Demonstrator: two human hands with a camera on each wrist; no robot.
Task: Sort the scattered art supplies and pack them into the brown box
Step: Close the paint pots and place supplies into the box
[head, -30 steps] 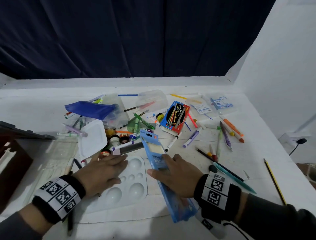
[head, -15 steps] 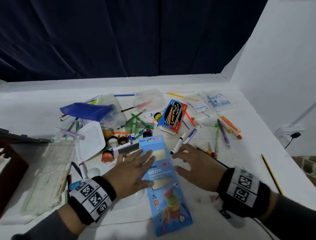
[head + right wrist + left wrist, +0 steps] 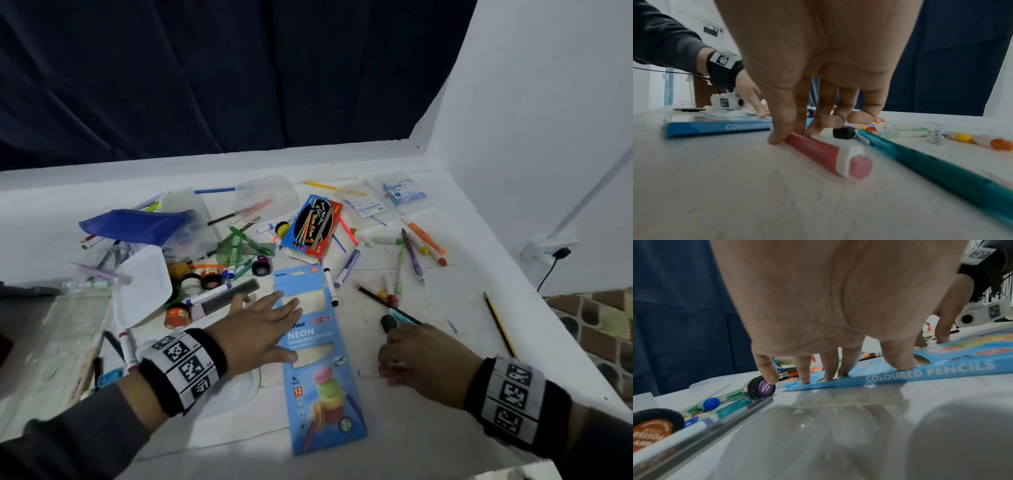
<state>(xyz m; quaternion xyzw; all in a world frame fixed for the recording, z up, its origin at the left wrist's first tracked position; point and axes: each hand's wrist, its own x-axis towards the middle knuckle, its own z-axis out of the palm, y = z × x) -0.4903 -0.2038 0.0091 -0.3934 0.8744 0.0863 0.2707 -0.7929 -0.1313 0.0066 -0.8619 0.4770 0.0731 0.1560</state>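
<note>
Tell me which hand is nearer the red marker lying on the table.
Right. The right hand has its thumb and fingertips on the red marker. The left hand rests flat on the blue pencil box, on the box's far side from the marker.

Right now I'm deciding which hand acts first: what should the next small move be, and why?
Probably pinch the red marker up with the right hand: its thumb and fingertips already touch the marker, which lies flat on the table. The left hand rests flat on the blue pencil box, steadying it for whatever goes in.
</note>
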